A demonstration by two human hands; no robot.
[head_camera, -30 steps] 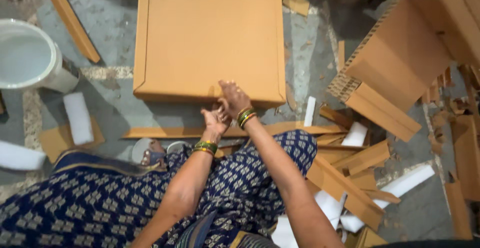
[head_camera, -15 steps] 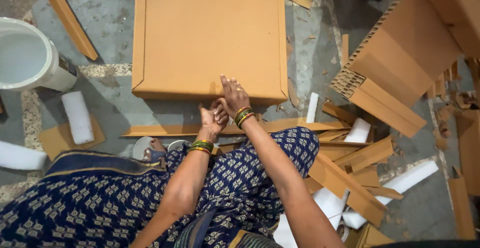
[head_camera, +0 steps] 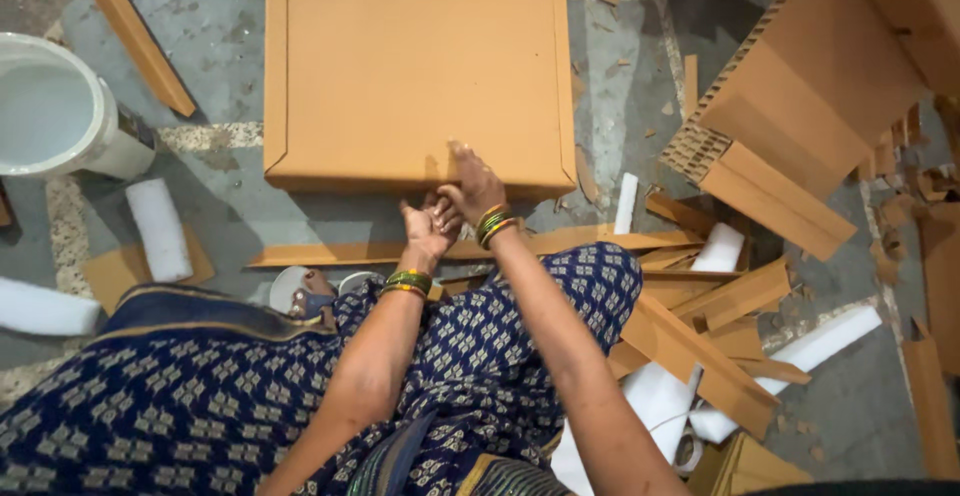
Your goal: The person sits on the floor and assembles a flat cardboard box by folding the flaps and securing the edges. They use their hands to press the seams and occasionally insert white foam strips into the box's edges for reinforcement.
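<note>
A large flat brown cardboard panel (head_camera: 410,66) with folded edges lies on the grey floor in front of me. My right hand (head_camera: 472,186) rests flat on its near edge, fingers spread along the top and side. My left hand (head_camera: 430,224) is just below that edge, fingers curled against the panel's near side; what it pinches, if anything, is hidden. Both wrists carry green and gold bangles. My knees in blue patterned cloth (head_camera: 420,356) are right under the hands.
A white bucket (head_camera: 55,106) stands at far left, with white foam rolls (head_camera: 160,228) beside it. Long cardboard strips (head_camera: 330,254) lie under the panel's near edge. Thick corrugated board stacks (head_camera: 810,96) and scrap offcuts (head_camera: 700,336) crowd the right side.
The view has drifted slightly. My right hand stays on the panel's near edge, and my left hand has stayed just below it.
</note>
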